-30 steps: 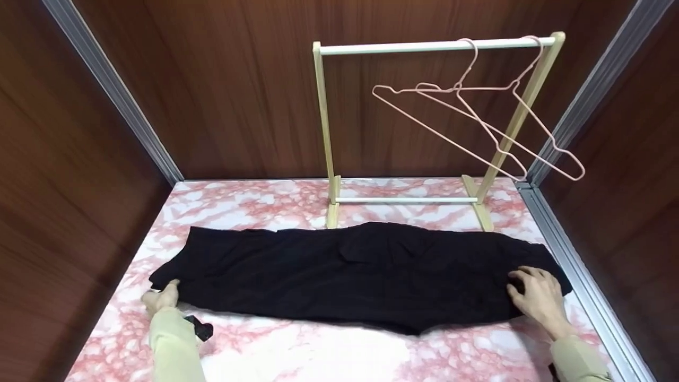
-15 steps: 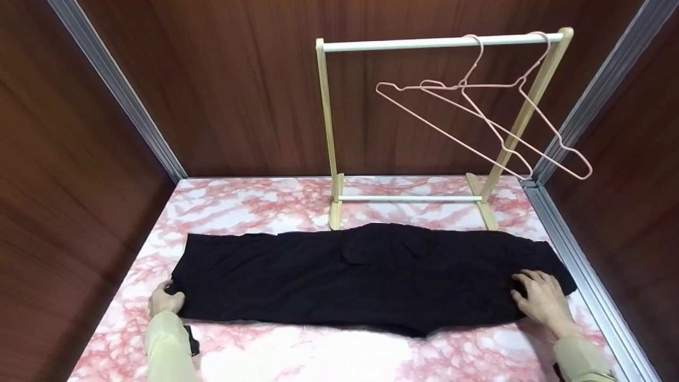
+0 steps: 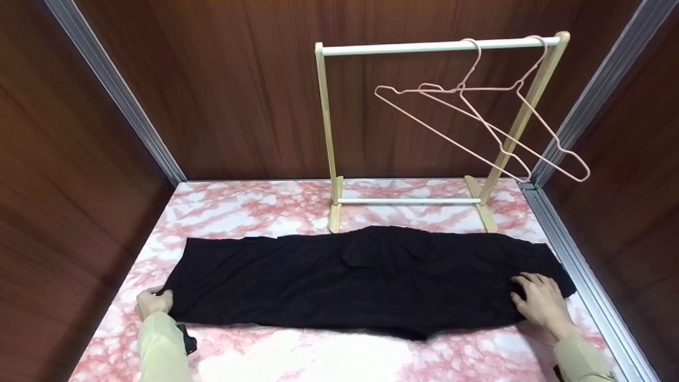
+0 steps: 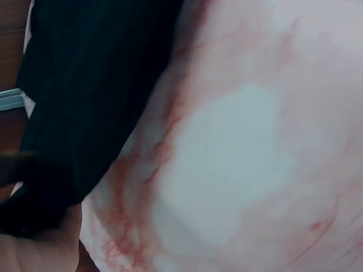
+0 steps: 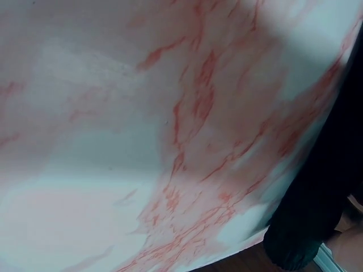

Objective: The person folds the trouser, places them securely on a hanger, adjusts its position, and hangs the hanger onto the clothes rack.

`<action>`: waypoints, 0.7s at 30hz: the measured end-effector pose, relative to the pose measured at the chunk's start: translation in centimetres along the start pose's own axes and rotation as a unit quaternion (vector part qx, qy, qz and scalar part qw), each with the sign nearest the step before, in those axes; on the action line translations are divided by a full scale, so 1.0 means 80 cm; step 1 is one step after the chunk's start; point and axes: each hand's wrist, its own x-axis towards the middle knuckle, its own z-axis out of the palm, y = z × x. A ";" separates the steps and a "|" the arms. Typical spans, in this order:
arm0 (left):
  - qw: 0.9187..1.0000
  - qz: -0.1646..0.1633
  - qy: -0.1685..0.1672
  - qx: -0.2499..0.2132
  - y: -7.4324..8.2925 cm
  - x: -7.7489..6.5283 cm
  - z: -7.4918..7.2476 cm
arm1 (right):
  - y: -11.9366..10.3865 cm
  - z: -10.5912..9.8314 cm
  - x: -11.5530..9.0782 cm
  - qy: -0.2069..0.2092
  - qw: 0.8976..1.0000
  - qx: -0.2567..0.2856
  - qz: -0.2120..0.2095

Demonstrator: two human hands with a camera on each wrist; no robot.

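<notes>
Black trousers [image 3: 318, 286], to judge by the outline, lie flat across the space between my two hands, apparently doubled lengthwise. My left hand [image 3: 153, 304] is closed on the near corner at the leg end, the dark cloth caught in bent fingers. My right hand [image 3: 542, 300] rests on the other end with its fingers bent over the fabric; whether it pinches a fold or merely bears down, I cannot tell. In my judgement the step is straightening the cloth: the right hand should serve as anchor while the left draws outward, gently and low, until the slack leaves the middle. Too hard a pull could drag the layers out of line. Defects noted: shallow diagonal creases running inward from my left hand, a raised flap-like shape midway, and a blunt point sagging from the near edge on my right hand's inner side. The material is matt, thin and seemingly soft; the end beneath my right hand looks gathered. The tabletop [image 3: 254, 207] is pink-and-white marbled. Beyond the cloth, farther from both hands, stands a pale wooden clothes rack [image 3: 327, 127] with white rails, carrying two slender pink hangers [image 3: 460, 86].
</notes>
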 end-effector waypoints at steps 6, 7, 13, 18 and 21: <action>0.997 0.019 -0.076 -0.017 0.003 0.005 -0.013 | -0.002 0.000 0.000 -0.009 1.000 0.006 0.006; 0.995 0.015 -0.094 -0.043 0.004 0.006 -0.014 | -0.002 0.000 0.000 -0.011 1.000 0.007 0.006; 0.971 -0.003 -0.135 -0.196 0.019 0.003 -0.009 | -0.004 -0.001 -0.001 -0.017 1.000 0.012 0.008; 0.971 0.069 -0.067 -0.219 0.033 -0.003 -0.004 | -0.004 -0.001 -0.001 -0.022 1.000 0.014 0.007; 0.966 0.107 -0.049 -0.230 0.042 -0.007 -0.001 | -0.003 0.000 -0.001 -0.022 1.000 0.014 0.005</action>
